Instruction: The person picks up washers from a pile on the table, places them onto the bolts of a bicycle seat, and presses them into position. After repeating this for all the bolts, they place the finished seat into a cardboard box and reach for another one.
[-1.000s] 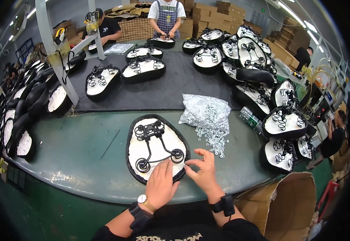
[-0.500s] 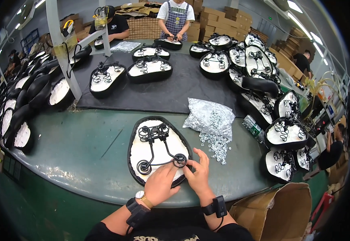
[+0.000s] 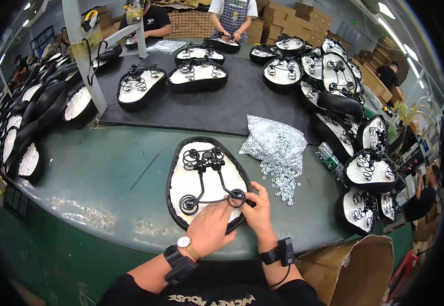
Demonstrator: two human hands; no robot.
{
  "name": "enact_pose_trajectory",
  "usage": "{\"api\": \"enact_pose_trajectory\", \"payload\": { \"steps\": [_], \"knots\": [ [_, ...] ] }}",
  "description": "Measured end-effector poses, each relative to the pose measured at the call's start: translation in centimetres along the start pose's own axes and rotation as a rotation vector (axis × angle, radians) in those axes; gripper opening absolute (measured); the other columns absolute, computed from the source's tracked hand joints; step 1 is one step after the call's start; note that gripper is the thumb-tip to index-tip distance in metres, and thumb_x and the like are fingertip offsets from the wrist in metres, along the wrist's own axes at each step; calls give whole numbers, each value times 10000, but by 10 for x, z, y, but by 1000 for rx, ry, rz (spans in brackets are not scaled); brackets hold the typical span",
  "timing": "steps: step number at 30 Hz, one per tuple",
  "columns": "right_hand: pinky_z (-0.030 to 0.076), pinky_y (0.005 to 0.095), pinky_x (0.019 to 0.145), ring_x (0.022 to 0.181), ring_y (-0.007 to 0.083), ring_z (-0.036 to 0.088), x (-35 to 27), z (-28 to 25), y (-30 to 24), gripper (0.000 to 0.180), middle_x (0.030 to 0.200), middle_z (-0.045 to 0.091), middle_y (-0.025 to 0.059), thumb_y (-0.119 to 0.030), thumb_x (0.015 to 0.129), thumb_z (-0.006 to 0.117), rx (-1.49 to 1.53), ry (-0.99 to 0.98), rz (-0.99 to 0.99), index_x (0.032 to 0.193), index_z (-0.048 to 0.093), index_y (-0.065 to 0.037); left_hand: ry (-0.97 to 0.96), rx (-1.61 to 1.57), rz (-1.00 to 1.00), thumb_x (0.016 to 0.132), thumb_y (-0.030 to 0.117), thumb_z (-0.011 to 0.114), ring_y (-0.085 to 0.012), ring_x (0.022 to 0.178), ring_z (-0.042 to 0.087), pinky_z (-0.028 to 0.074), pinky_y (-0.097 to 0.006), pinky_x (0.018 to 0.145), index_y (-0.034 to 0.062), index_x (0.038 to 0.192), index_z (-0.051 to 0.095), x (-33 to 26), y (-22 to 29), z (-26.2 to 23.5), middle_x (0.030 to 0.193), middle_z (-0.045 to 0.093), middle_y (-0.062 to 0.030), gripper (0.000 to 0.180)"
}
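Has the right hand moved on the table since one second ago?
Yes. Judged against the loose nuts, the right hand has moved slightly forward and left, to the near right coil.

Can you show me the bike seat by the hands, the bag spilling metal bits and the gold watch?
Bike seat (image 3: 211,184), head view: on the bare white middle of its underside.
Bag (image 3: 274,142), head view: on its shiny plastic middle.
Gold watch (image 3: 183,242), head view: on its round white dial.

Pretty bright room, ceiling lights (image 3: 386,9) way up and right of the right hand (image 3: 258,212). Glare on the table (image 3: 104,168) left of the left hand (image 3: 212,228), and the bag (image 3: 275,143) glints beyond the right. Hands look crisp; fisheye bends the edges, corners go black.
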State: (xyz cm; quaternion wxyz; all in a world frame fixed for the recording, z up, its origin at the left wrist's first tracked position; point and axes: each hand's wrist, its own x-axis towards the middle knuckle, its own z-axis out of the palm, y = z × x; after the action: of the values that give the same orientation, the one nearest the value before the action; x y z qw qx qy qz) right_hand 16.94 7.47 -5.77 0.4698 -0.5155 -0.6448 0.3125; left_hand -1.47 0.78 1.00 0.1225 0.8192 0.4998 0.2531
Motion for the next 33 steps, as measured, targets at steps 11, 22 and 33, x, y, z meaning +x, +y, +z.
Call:
{"api": "enact_pose_trajectory", "payload": {
  "steps": [11, 22, 33],
  "knots": [
    [407, 455, 1122, 1399, 377, 460, 1, -18, 6, 273, 1458, 532, 199, -183, 826, 839, 36, -136, -7, 1071, 789, -73, 47, 190, -27, 806, 479, 805, -357, 1205, 559, 480, -440, 1026, -37, 1361, 556, 8, 6, 17, 1317, 565, -191, 798],
    [294, 519, 1212, 1514, 457, 305, 26, -50, 3, 410, 1617, 367, 262, -324, 863, 829, -128, -428, -440, 1209, 770, -112, 73, 234, -28, 831, 473, 789, -378, 1200, 586, 481, -460, 1041, -3, 1317, 599, 7, 11, 15, 1276, 610, -189, 706],
    [373, 520, 1151, 1425, 450, 419, -6, -23, -13, 422, 1606, 352, 291, -315, 810, 858, -6, -262, -318, 1184, 784, -135, -15, 76, 121, 792, 482, 816, -353, 1161, 634, 482, -443, 1053, 72, 1318, 643, 5, -24, -16, 1232, 673, -142, 689]
  ]
}}
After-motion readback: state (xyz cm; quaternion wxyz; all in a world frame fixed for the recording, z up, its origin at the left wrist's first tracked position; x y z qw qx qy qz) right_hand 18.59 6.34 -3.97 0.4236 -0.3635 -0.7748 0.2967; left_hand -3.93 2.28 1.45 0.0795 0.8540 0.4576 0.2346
